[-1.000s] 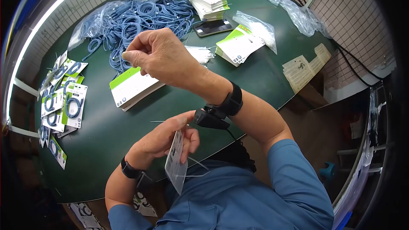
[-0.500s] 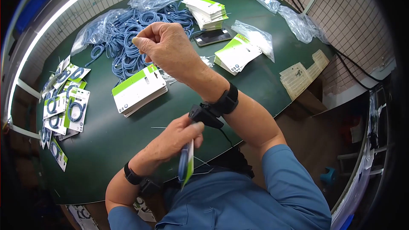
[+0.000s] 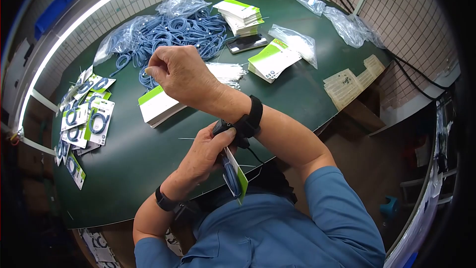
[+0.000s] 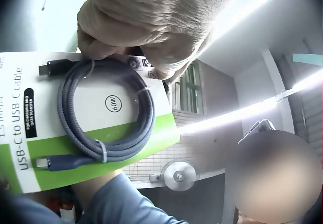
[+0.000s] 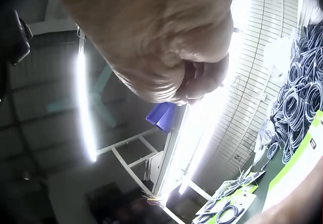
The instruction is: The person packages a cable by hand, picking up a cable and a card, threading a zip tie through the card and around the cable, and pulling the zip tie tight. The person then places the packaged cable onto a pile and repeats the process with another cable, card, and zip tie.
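Note:
My left hand grips the end of a packaging card, thumb across it. A coiled blue USB-C cable lies on the card's printed face, with clear ties around the coil in the left wrist view. Thin pale tie ends stick out beside the hand and the card. My right hand is raised over a stack of blank-looking white and green cards, its fingers curled in and thumb against them. Nothing shows between those fingers in the right wrist view.
A heap of blue cables lies at the back beside plastic bags. Finished-looking cable cards pile up at the left. White ties, a phone, more card stacks and a paper sheet lie on the green table.
The left hand has turned the card so the cable side faces the other way and moved slightly right. The right hand rose a little, then came down, its fingers staying curled.

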{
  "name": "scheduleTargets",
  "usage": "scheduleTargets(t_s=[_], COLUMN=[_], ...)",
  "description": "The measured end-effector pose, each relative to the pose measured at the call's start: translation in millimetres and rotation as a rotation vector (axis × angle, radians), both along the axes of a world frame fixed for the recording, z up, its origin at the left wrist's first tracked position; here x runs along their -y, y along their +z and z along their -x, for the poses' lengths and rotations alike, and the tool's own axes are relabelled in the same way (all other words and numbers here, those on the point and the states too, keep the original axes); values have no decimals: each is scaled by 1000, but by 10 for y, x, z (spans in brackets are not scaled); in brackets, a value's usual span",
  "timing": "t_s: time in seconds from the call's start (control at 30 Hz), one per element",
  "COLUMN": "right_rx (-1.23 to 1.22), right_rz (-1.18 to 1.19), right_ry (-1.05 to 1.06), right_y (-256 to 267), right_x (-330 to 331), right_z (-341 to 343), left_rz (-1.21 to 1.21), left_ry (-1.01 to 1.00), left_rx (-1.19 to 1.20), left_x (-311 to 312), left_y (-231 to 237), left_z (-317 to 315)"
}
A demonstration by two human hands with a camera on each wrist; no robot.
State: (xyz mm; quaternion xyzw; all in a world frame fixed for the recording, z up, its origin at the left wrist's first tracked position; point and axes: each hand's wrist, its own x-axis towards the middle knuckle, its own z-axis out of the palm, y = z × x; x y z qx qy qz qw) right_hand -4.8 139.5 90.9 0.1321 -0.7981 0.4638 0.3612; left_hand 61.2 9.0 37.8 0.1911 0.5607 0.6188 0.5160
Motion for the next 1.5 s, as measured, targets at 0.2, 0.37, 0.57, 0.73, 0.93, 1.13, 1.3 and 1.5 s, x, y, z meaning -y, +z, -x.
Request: scheduleTargets(t_s=[0.2, 0.37, 0.57, 0.73, 0.93, 1.13, 1.3, 1.5], right_rx=[-136, -234, -433, -436, -437, -280, -105, -52], right_rz=[-145, -384, -644, -435, -543, -597, -608, -613], right_ry=[-54, -191, -240, -129, -130, 0, -105, -175], right_y=[9, 2, 50, 90, 105, 57, 2, -72], right_x=[-12, -45, -80, -85, -88, -64, -205, -519], right_z=[-20, -19, -42, -16, -128, -132, -81, -48], left_rz=[-74, -77, -105, -121, -94, -112, -68, -163], left_ry=[29, 76, 116, 101, 100, 29, -26, 111], left_rx=[-79, -123, -115, -90, -30, -57, -70, -68], left_x=[-14, -23, -68, -82, -87, -82, -8, 343], left_y=[-25, -23, -79, -87, -10, -47, -152, -182], left_z=[-77, -130, -166, -228, -200, -161, -6, 438])
